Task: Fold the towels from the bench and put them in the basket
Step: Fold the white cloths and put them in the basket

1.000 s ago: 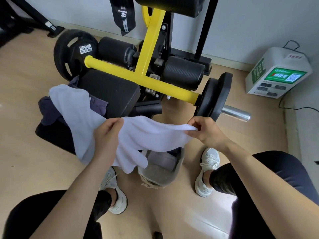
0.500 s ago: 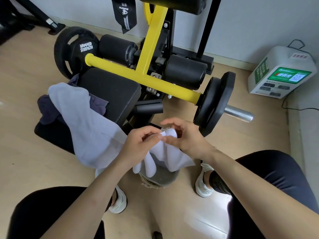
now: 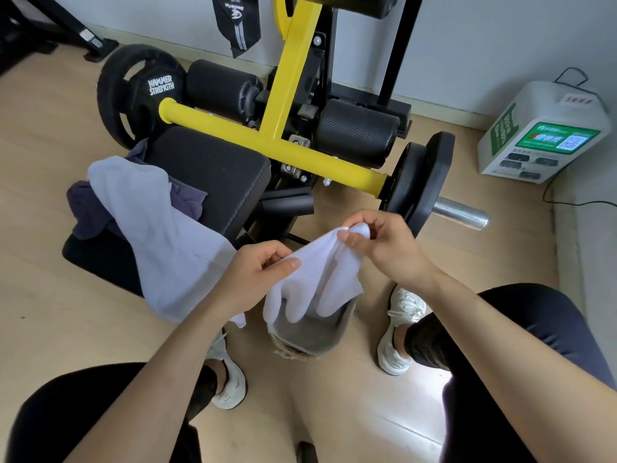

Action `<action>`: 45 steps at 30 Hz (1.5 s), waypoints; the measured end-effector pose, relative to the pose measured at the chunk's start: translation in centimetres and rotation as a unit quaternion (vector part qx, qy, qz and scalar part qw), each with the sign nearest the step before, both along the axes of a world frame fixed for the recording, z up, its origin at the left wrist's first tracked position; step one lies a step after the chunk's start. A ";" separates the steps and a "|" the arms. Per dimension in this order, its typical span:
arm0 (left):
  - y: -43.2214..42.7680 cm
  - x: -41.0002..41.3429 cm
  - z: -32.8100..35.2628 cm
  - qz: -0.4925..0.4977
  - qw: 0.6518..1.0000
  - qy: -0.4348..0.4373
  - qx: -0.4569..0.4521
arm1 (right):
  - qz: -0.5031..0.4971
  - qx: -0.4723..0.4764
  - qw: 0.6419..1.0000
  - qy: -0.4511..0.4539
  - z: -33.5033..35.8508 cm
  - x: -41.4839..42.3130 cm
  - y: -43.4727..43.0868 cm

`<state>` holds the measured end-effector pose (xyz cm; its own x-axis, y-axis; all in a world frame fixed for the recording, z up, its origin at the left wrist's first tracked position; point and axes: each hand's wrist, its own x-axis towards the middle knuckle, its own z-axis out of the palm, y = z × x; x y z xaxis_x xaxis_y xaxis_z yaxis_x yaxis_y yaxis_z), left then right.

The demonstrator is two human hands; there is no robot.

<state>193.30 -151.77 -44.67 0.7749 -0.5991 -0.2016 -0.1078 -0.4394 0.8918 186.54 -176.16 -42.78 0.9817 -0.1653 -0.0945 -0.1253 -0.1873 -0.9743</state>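
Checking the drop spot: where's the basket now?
In the head view, the basket stands on the floor near centre, between the left shoe and right shoe, under the white towel held by the left hand and right hand.

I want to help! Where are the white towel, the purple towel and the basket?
white towel point(image 3: 180, 248), head view, long draped stretch.
purple towel point(image 3: 86, 208), head view, bunched left end.
basket point(image 3: 310, 332), head view, inner wall.
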 end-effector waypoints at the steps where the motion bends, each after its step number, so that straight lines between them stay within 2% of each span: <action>1: 0.2 0.2 -0.2 0.003 1.000 -0.001 0.007 | -0.035 0.004 0.999 -0.008 0.2 0.1 -0.4; 8: 1.2 0.7 -1.7 0.018 0.998 0.003 0.053 | -0.256 -0.001 0.966 -0.025 0.6 0.6 -3.3; 15: 2.3 1.4 -3.8 0.058 0.988 -0.024 0.142 | -0.391 0.016 0.920 -0.028 0.4 0.9 -5.5; 18: 1.8 1.2 -3.0 0.102 0.985 -0.036 0.138 | -0.384 -0.017 0.923 -0.012 0.2 0.8 -5.7; 21: 0.7 0.8 -1.4 0.176 0.983 0.028 0.042 | -0.351 -0.049 0.935 -0.008 0.0 0.7 -5.4; 23: 0.0 0.6 -0.2 0.198 0.978 0.059 -0.024 | -0.316 -0.037 0.948 -0.014 0.0 0.6 -5.0; 28: -1.2 0.2 1.3 0.235 0.960 0.100 -0.115 | -0.204 0.033 0.978 0.011 0.5 0.3 -2.9; 32: -1.5 -0.1 1.6 0.211 0.961 0.126 -0.129 | -0.127 0.073 0.989 0.030 0.6 0.3 -1.2; 35: -1.4 -0.4 1.6 0.209 0.960 0.139 -0.123 | -0.085 0.069 0.993 0.040 0.1 0.2 -0.3; 37: -1.5 -0.7 1.6 0.208 0.960 0.139 -0.125 | -0.085 0.011 0.995 0.052 -0.2 0.3 0.2; 39: -1.8 -1.1 1.6 0.210 0.959 0.135 -0.133 | -0.106 -0.125 0.985 0.062 -0.4 0.4 0.5; 41: -2.0 -1.3 1.5 0.221 0.956 0.131 -0.142 | -0.135 -0.245 0.958 0.057 -0.3 0.4 0.6; 43: -2.1 -1.4 1.3 0.231 0.953 0.133 -0.144 | -0.151 -0.259 0.952 0.057 -0.5 0.4 0.3; 45: -2.2 -1.5 1.2 0.233 0.953 0.135 -0.140 | -0.158 -0.227 0.960 0.050 -0.5 0.4 0.3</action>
